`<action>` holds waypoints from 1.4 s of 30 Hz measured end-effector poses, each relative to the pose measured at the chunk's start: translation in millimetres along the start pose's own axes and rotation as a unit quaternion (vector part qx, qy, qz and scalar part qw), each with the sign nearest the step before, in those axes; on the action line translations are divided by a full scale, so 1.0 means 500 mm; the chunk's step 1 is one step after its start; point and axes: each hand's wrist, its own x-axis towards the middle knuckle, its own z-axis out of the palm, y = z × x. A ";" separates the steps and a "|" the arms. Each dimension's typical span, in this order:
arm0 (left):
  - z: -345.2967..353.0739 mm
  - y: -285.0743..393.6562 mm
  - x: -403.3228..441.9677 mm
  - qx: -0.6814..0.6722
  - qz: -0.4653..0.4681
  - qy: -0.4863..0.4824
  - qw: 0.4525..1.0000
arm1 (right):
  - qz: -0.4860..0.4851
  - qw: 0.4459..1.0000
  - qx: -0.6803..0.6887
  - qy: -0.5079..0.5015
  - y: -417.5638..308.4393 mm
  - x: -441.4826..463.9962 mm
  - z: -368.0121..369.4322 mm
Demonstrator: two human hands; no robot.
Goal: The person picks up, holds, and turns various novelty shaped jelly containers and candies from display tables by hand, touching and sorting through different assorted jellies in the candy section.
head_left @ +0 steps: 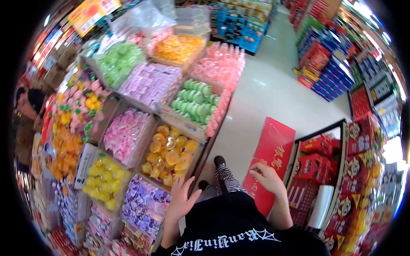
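Note:
My left hand [183, 199] is held with its fingers spread and nothing in it, just beside the box of orange round packs [171, 157] and the purple packets [145, 205]. My right hand [265, 176] hangs over the red floor mat [273, 141], its fingers loosely curved and apart, holding nothing. Left of the orange packs lie pink packets [126, 134], with yellow round packs [103, 181] below them. Green striped packs [196, 101] fill the box above.
A shelf with red boxes [314, 168] stands close on the right, a clear plastic roll [320, 207] at its side. Stacked blue and red cartons [326, 68] are farther off. The aisle floor [256, 85] runs between the displays. A person [32, 102] is at the far left.

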 end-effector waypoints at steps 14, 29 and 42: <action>0.063 0.186 0.099 0.073 0.166 -0.087 0.980 | -0.011 0.990 0.038 0.136 0.049 -0.140 -0.077; 0.420 0.507 0.219 0.077 0.251 -0.182 0.948 | 0.078 0.962 -0.056 0.257 0.323 -0.348 -0.414; 0.689 0.749 0.253 0.098 0.356 -0.342 0.864 | 0.200 0.919 0.042 0.338 0.459 -0.526 -0.531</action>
